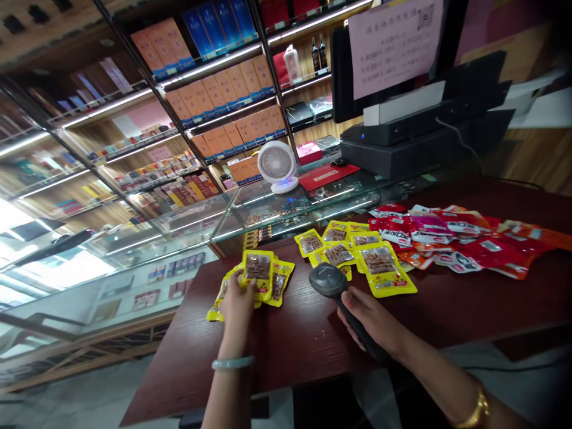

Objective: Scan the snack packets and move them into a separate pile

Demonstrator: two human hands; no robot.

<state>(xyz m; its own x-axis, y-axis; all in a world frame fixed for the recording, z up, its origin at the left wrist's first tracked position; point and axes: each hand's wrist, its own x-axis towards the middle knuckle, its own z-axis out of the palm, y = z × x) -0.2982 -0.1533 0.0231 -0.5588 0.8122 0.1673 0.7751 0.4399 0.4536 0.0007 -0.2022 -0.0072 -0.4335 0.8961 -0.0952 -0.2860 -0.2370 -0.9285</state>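
My left hand (239,298) is closed on the lower edge of a yellow snack packet (258,266) with a clear window showing brown strips. Under and beside it lie other yellow packets (280,280) of the same kind. In my right hand (369,316) is a black barcode scanner (329,279), gripped by its handle, its head tilted toward the left. Just beyond the scanner, several more yellow packets (379,265) are spread on the dark red wooden table (295,351). The scanner's underside is hidden.
A heap of red, orange and white packets (460,232) covers the table's right part. Behind stand a glass counter (241,208), a small white fan (277,167), a red mat (328,176) and a black monitor (343,77) with a pink notice. Shelves of boxes line the back.
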